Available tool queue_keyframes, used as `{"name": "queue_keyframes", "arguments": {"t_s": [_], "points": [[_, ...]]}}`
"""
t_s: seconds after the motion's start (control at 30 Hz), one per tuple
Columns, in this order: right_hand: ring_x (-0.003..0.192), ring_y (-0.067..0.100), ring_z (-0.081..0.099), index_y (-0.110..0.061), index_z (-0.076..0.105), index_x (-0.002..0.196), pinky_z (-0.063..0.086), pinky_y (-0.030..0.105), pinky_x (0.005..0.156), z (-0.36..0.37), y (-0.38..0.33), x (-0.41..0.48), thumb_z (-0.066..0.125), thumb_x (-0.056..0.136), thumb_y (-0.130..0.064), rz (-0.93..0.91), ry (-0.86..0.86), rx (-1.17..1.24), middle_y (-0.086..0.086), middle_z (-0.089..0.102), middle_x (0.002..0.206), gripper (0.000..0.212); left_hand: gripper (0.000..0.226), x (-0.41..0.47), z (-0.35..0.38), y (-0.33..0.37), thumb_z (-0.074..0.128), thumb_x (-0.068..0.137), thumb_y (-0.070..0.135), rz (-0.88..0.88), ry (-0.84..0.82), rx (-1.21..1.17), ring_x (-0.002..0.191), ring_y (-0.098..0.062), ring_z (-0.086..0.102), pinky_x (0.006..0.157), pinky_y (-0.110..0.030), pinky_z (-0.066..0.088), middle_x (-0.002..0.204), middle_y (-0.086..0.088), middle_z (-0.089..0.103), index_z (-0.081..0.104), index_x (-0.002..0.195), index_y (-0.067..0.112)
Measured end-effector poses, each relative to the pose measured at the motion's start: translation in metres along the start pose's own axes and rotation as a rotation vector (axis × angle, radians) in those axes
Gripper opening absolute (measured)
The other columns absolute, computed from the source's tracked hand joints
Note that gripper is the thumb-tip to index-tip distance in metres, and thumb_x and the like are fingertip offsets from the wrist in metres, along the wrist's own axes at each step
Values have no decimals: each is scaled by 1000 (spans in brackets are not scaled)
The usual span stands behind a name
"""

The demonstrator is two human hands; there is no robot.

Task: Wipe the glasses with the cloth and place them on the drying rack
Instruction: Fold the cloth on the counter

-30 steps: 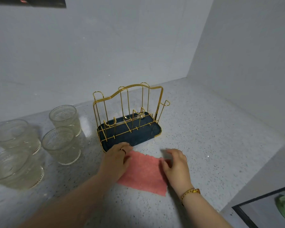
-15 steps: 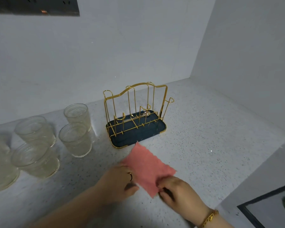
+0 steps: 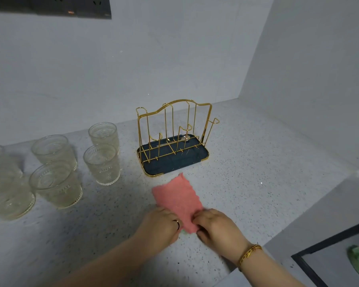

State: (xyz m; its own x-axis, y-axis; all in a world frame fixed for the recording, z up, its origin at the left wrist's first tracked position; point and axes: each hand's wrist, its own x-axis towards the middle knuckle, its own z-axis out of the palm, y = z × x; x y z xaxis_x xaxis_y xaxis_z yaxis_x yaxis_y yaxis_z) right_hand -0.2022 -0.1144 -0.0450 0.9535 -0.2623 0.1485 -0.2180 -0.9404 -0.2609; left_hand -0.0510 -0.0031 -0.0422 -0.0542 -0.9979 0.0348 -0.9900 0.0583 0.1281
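Speckled grey countertop (image 3: pixel 257 172) carries a gold wire drying rack (image 3: pixel 174 165). Just in front of it lies the pink cloth (image 3: pixel 177 195), its near edge pinched by left hand (image 3: pixel 161 226) and right hand (image 3: pixel 217 228). The embossed glasses (image 3: pixel 102 162) stand left of the rack.

The cloth (image 3: pixel 177 195) is salmon pink. The drying rack (image 3: pixel 173 137) is gold wire over a dark blue tray (image 3: pixel 174 164). The glasses (image 3: pixel 102 164) are clear, embossed with beaded bands. The counter (image 3: pixel 246 172) is pale grey with dark speckles. The bracelet (image 3: pixel 249 252) is gold.

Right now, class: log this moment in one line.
left hand: holds cloth | right hand: pinches cloth | cloth: on counter before rack | rack: no glasses | glasses: upright, left of rack
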Motion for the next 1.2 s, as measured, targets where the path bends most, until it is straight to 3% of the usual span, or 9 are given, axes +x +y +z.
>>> {"name": "queue_keyframes", "arguments": {"t_s": [0.07,0.23,0.37,0.47,0.57,0.67,0.83,0.97,1.2], "points": [[68,-2,60,-31,66,76,42,6,68,-3,-1,-6,41,63,-41,-29,-11,-48,-20,66,76,30,11,-4,5,-7,59,56,35,-46,39,-51,44,1,54,45,-9,42,46,17,59,68,50,31],[69,1,58,-28,60,83,40,11,72,6,-4,-13,43,63,-35,-81,28,-92,-17,64,78,27,65,-26,1,-13,19,71,55,-219,69,-341,67,-9,48,56,-11,30,73,0,57,65,88,12],[59,3,53,-22,60,70,41,10,59,3,-10,2,41,64,-18,26,19,53,-11,61,63,20,26,-26,-7,-14,42,95,31,-351,-21,-556,62,-5,41,60,-17,32,64,10,43,59,82,17],[69,5,54,-15,64,77,41,8,63,-12,-5,19,48,77,-7,223,51,315,-8,62,73,18,33,-18,-14,-19,42,96,26,-487,46,-701,59,-5,39,61,-19,33,62,8,40,44,63,24],[74,8,56,-28,55,70,47,19,72,-22,3,40,52,81,2,396,33,577,-13,58,74,32,25,-6,-25,-22,39,98,26,-571,89,-714,73,-8,49,65,-16,36,74,5,53,55,78,28],[75,8,54,-27,52,68,44,10,66,-25,9,63,50,84,4,464,16,695,-12,56,76,35,30,9,-30,-29,37,98,25,-669,126,-702,91,-14,54,79,-17,37,107,-5,63,60,115,14],[82,5,54,-22,55,87,42,3,67,-21,9,78,60,85,-12,470,-79,779,-11,57,88,11,32,19,-29,-43,37,98,31,-775,119,-609,102,-18,58,85,-24,40,108,-3,64,58,114,14],[108,13,52,-22,51,113,46,19,92,-17,17,80,68,77,-8,464,-205,716,-3,53,118,43,32,21,-24,-54,38,97,37,-811,89,-556,101,-16,58,90,-27,43,110,0,65,59,113,19],[81,6,50,-11,61,102,37,-1,66,-17,22,89,59,82,-1,391,-70,544,-15,52,83,22,37,20,-20,-58,34,97,42,-807,76,-422,96,-13,60,82,-22,42,105,1,66,61,110,21]]}}
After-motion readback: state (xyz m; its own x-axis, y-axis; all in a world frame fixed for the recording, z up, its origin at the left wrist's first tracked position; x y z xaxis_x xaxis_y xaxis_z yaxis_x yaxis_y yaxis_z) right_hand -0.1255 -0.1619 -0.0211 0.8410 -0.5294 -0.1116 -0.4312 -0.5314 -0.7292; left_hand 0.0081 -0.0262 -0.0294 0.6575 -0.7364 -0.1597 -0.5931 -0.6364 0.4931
